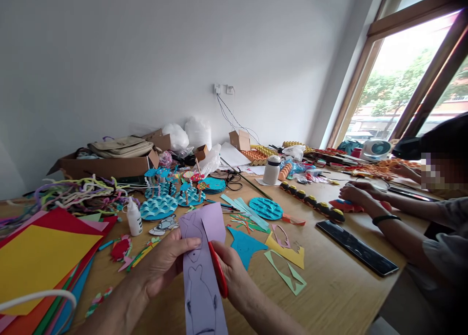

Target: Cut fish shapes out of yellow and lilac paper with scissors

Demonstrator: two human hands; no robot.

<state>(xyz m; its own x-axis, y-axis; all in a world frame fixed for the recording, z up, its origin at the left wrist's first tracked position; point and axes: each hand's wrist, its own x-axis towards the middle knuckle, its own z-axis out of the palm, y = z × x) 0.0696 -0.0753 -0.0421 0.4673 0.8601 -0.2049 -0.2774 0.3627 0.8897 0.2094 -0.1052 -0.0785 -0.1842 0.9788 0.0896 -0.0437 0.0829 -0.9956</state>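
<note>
My left hand [166,257] grips a strip of purple paper [199,296], thumb on top and fingers behind it. Pencil or pen outlines that look like fish are drawn on the strip. In my right hand [234,271] is a pair of red-handled scissors [218,269], its fingers closed round the handles. The blades meet the paper along a cut, and the upper right part of the sheet folds away from the drawn outline. Beyond my hands lie blue paper scraps [243,245], a yellow scrap [288,251] and a light green cut-out frame [287,271].
Coloured sheets [40,262] are stacked at the left, near a white glue bottle [134,218]. Blue wavy discs [159,207] stand behind. A white bottle [271,170] and a black phone [356,247] are to the right. A co-worker's hands [358,196] work at the right edge.
</note>
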